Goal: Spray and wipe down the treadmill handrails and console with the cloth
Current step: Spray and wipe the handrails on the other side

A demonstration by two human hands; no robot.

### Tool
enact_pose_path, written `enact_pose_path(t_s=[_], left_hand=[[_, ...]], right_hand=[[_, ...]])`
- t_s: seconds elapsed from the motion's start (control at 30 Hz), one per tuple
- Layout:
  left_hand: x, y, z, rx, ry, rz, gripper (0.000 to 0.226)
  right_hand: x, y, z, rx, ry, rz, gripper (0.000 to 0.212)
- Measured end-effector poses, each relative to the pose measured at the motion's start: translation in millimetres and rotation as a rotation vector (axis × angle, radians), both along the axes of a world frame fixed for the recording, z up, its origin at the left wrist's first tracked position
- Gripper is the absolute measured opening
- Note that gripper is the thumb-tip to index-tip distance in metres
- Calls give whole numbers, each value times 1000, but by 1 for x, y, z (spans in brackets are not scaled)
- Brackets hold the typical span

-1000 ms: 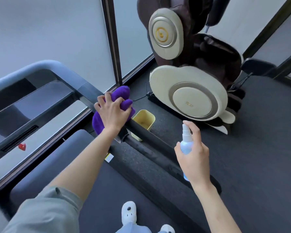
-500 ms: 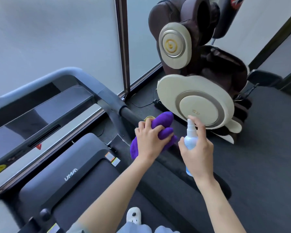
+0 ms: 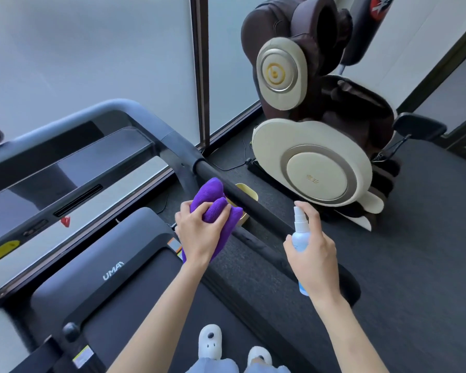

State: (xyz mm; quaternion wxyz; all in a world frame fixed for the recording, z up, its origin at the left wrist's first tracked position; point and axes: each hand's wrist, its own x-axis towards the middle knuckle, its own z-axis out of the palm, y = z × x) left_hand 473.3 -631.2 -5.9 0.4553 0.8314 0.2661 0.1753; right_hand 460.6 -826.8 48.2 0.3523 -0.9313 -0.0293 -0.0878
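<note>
Frosted glass panels back a dark-floored gym corner, a brown massage chair (image 3: 320, 125) standing at far right. On the treadmill, the left hand (image 3: 199, 232) grips a bunched purple cloth (image 3: 213, 205) just beside the black right handrail (image 3: 253, 205), whether touching it I cannot tell. The right hand (image 3: 315, 254) is wrapped round a small spray bottle (image 3: 299, 232), forefinger on its top, nozzle toward that rail. Judging by this, the right rail is in hand; the console (image 3: 65, 179) looks yet to be wiped.
</note>
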Motion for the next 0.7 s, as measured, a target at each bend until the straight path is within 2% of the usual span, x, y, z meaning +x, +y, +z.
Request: enact_pose_path(t_s=[0.17, 0.3, 0.57, 0.7], left_hand=[[-11, -26, -2, 2, -10, 48, 30], [11, -73, 6, 13, -30, 92, 24], [40, -154, -1, 100, 162, 338, 43], [30, -160, -3, -8, 203, 389, 43]], right_hand=[[-2, -28, -1, 23, -22, -3, 65], [-3, -64, -6, 35, -29, 56, 66], [37, -119, -12, 28, -29, 307, 67], [56, -135, -10, 10, -64, 398, 67]])
